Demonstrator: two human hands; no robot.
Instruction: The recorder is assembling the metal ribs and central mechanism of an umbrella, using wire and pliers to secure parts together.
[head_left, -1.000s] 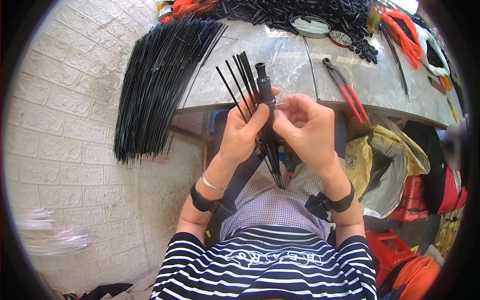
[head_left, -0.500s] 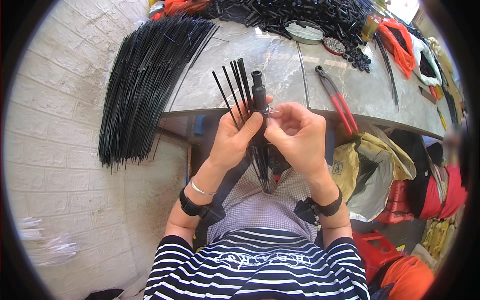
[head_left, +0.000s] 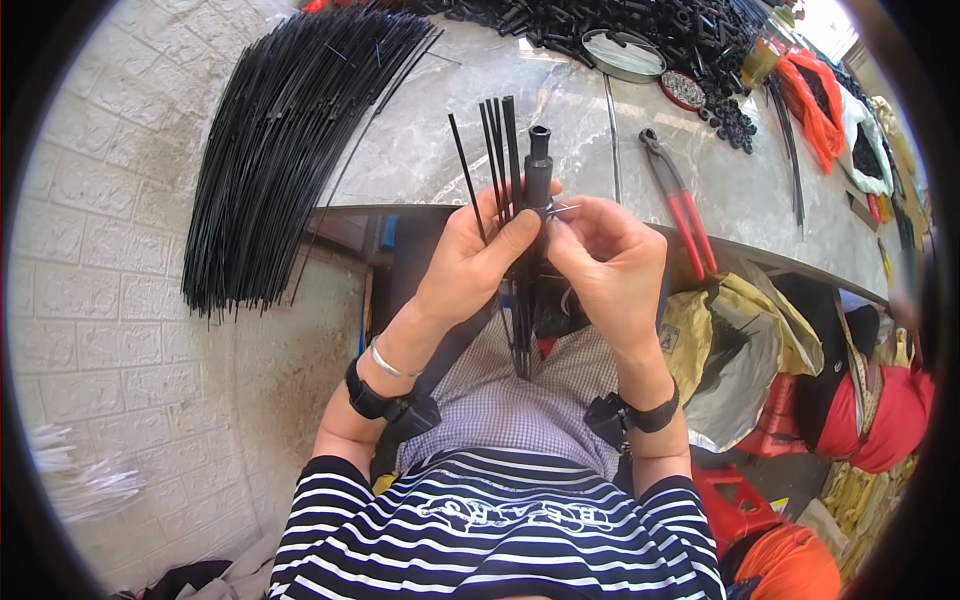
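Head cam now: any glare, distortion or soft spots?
All head view: bright patch at top right is blown out; table front edge bows and the corners go black, fisheye; white strands at lower left look smeared and washed out; left hand, right hand and black tube read fairly sharp.

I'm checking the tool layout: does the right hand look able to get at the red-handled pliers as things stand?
Probably yes: the red-handled pliers lie near the right hand, handles jutting past the table edge, uncovered, though that hand is pinching a thin pin.
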